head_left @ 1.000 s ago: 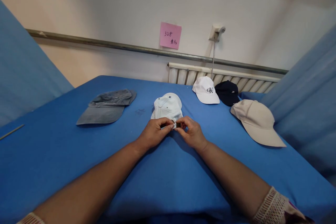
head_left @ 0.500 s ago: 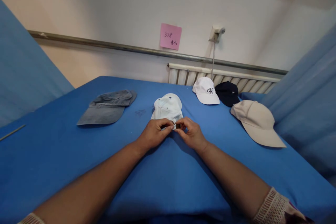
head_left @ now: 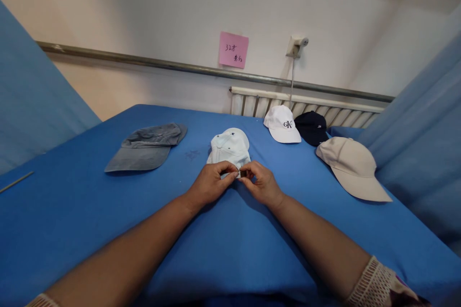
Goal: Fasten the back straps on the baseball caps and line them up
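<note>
A pale, nearly white baseball cap [head_left: 230, 146] lies on the blue-covered table in front of me, its brim pointing away. My left hand [head_left: 215, 181] pinches the near edge of this cap, at its back strap, between thumb and fingers. Close beside it, my right hand [head_left: 260, 182] is closed on the same strap, with a small dark piece showing at its fingertips. The fingertips of both hands nearly meet, and they hide most of the strap and its fastening.
On the left lies a grey cap [head_left: 146, 147], with a thin stick [head_left: 16, 182] farther left. A white cap with letters [head_left: 282, 123], a dark navy cap [head_left: 311, 127] and a beige cap [head_left: 351, 168] sit at the right. A radiator [head_left: 248, 103] and metal rail [head_left: 162, 64] run behind.
Almost nothing differs. Both hands stay on the cap's strap, with only a very slight shift of the fingers.
</note>
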`<state>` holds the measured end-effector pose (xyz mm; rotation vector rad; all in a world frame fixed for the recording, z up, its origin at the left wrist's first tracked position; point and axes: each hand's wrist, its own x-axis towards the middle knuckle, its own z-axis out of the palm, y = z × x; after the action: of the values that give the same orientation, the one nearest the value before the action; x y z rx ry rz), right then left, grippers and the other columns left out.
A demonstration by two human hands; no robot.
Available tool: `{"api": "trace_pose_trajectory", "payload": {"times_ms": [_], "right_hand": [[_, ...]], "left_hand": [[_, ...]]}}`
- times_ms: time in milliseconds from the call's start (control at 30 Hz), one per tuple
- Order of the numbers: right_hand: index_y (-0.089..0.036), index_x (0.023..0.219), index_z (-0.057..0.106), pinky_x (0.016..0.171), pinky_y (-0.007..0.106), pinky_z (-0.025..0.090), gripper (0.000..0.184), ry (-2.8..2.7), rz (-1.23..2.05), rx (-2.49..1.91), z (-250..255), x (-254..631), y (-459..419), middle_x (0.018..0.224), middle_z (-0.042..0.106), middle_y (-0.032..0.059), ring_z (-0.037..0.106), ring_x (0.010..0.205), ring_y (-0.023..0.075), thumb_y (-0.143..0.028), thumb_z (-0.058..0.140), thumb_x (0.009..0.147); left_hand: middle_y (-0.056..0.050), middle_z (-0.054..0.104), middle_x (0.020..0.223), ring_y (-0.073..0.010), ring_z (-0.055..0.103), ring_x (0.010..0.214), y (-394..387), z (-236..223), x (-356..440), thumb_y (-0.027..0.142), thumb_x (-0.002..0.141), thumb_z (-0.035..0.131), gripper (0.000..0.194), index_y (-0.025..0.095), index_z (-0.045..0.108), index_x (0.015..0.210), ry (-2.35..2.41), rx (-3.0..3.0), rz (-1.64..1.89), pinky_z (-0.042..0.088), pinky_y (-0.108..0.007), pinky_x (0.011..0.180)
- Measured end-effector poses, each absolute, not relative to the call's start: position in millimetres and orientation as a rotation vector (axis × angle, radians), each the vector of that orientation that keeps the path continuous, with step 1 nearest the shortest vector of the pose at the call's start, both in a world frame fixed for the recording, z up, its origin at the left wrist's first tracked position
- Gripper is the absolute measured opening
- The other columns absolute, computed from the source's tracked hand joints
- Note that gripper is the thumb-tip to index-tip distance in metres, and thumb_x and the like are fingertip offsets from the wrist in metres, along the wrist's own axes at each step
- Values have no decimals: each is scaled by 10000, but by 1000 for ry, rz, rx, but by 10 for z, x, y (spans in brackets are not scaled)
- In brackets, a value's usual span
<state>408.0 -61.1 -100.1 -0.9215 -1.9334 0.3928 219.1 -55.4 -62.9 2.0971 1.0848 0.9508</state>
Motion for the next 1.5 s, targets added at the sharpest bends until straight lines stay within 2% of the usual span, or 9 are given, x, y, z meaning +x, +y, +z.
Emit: {"api": "trace_pose_trajectory", "payload": {"times_ms": [867, 1067, 1200, 1367, 1500], "right_hand": [[-192, 945, 604, 665, 261, 453, 91, -1929, 315, -949, -996, 4021, -615, 806, 587, 16, 559, 714, 152, -193, 598, 854], [-200, 946, 607, 670, 268, 464, 89, -1911, 329, -976, -997, 4017, -622, 813, 596, 18, 569, 723, 156, -225, 586, 863], [-203, 955, 610, 662, 269, 470, 114, -1801, 365, -1050, -1037, 4020, -596, 794, 608, 3, 563, 680, 144, -238, 605, 846], [-205, 957, 617, 671, 268, 479, 138, -1804, 413, -1045, -1044, 4050, -588, 785, 617, -3, 572, 687, 144, -203, 620, 820], [-199, 1018, 612, 718, 278, 502, 178, -1870, 457, -986, -1004, 4081, -621, 874, 648, 27, 612, 757, 155, -178, 582, 843]], "left_hand": [[18, 713, 784, -142, 654, 729, -544, -707, 2225, 223, 808, 590, 104, 174, 681, 819, 1180, 2083, 1082, 481, -243, 704], [19, 711, 815, -142, 651, 756, -529, -730, 2224, 263, 836, 597, 116, 184, 681, 851, 1153, 2086, 1094, 489, -248, 736], [13, 710, 866, -147, 648, 792, -534, -703, 2216, 310, 868, 590, 158, 194, 667, 943, 1122, 2110, 1086, 498, -263, 761], [-7, 716, 930, -159, 656, 845, -521, -666, 2166, 276, 872, 593, 153, 199, 665, 983, 1048, 2208, 995, 501, -278, 788], [-13, 721, 937, -157, 660, 860, -488, -683, 2129, 251, 885, 578, 145, 209, 693, 964, 1032, 2280, 1011, 495, -277, 806]]}}
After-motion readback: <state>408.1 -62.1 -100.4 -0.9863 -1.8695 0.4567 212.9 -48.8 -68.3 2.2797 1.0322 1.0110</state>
